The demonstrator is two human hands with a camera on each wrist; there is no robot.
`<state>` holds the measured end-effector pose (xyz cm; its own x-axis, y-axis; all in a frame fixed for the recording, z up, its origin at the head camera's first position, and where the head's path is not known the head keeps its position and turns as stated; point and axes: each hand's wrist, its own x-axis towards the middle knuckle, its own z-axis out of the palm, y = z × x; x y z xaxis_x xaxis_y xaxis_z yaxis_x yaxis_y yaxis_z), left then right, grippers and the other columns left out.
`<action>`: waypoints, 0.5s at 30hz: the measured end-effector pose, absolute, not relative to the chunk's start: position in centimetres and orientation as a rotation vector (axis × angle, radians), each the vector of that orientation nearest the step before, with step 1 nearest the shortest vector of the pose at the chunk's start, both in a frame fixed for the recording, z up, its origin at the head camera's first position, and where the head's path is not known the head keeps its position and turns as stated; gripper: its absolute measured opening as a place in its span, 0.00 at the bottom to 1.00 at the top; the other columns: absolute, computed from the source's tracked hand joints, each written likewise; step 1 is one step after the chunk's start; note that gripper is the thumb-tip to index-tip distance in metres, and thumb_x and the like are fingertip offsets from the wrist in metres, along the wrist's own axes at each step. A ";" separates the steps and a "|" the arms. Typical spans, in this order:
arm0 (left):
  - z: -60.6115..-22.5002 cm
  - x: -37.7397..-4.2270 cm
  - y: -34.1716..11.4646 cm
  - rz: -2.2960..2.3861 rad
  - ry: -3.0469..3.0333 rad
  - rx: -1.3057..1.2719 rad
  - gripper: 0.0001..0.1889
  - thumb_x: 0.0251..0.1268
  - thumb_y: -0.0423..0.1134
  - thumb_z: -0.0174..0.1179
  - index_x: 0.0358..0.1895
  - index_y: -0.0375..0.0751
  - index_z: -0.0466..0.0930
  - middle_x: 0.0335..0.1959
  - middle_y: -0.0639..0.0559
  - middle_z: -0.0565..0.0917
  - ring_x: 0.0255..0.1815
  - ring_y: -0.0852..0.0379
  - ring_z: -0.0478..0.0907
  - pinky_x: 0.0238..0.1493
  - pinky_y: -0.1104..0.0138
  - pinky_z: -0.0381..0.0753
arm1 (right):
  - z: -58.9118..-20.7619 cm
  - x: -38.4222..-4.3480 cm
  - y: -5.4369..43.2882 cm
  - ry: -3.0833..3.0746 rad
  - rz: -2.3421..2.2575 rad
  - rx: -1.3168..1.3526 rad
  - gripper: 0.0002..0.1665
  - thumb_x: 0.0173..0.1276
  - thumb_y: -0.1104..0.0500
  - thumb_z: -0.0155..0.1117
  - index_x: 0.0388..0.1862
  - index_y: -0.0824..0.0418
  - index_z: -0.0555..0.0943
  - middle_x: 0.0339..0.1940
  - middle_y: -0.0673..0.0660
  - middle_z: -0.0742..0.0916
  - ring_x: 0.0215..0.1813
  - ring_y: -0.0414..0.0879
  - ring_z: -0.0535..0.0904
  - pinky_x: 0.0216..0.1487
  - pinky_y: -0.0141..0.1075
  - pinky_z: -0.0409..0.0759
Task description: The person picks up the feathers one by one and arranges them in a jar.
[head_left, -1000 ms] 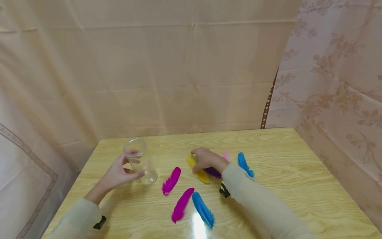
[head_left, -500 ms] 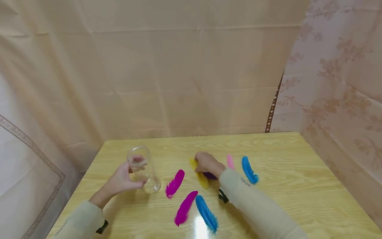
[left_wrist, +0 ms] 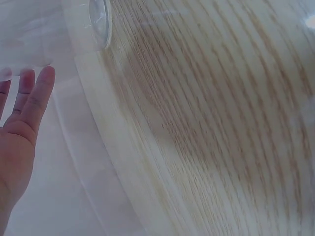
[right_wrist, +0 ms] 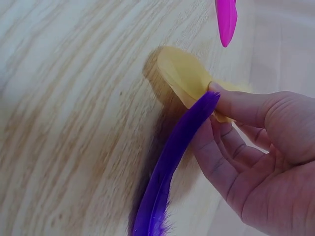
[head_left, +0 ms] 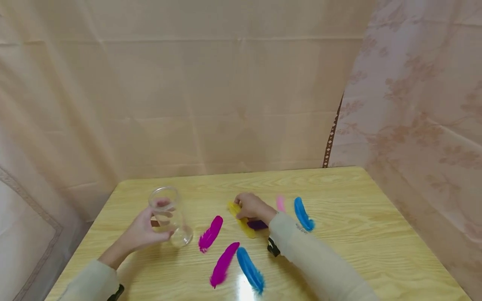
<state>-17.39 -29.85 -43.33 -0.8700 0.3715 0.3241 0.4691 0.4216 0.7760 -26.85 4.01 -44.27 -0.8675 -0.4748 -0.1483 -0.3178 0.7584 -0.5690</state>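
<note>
My left hand [head_left: 144, 230] grips a clear, see-through cup [head_left: 182, 235], thumb on one side and fingers on the other; the cup is tilted, its round mouth up. Only part of the cup's wall shows in the left wrist view, beside the fingertips [left_wrist: 47, 76]. With thumb and fingers, my right hand [head_left: 251, 206] pinches a yellow feather [right_wrist: 184, 73] around its middle, one end slightly off the wood. A purple feather [right_wrist: 170, 152] lies just by that hand, its tip close to the thumb; the hand and sleeve partly cover it in the head view.
Left of the right hand lie two magenta feathers [head_left: 211, 234], with a blue feather [head_left: 250, 271] near the front. Beyond the right forearm are a pink feather [head_left: 280, 203] and another blue feather [head_left: 303, 214]. Curtains surround the wooden table [head_left: 357, 234].
My right thumb and fingers have come together on the yellow feather, where they were spread over it before. The left hand still holds the cup; the head view has shifted slightly.
</note>
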 end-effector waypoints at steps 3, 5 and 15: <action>-43.1 -17.5 -30.0 -1.429 -2.571 -0.751 0.40 0.46 0.23 0.75 0.65 0.38 0.66 0.55 0.34 0.78 0.50 0.36 0.79 0.42 0.54 0.87 | -44.0 -26.9 3.9 2.614 -0.891 -0.584 0.19 0.57 0.67 0.78 0.47 0.64 0.81 0.38 0.56 0.82 0.36 0.46 0.76 0.31 0.33 0.80; -43.0 -17.7 -29.9 -1.409 -2.582 -0.749 0.40 0.46 0.24 0.75 0.65 0.38 0.66 0.55 0.34 0.78 0.50 0.35 0.79 0.42 0.53 0.86 | -43.7 -27.0 4.1 2.573 -0.969 -0.560 0.19 0.58 0.68 0.77 0.47 0.64 0.81 0.39 0.57 0.82 0.37 0.46 0.77 0.30 0.33 0.80; -42.9 -17.5 -30.1 -1.355 -2.633 -0.755 0.43 0.47 0.31 0.78 0.67 0.36 0.63 0.61 0.36 0.74 0.55 0.35 0.76 0.45 0.49 0.85 | -42.3 -27.1 3.6 2.397 -1.188 -0.517 0.23 0.63 0.67 0.75 0.55 0.65 0.79 0.36 0.55 0.81 0.28 0.45 0.79 0.33 0.45 0.87</action>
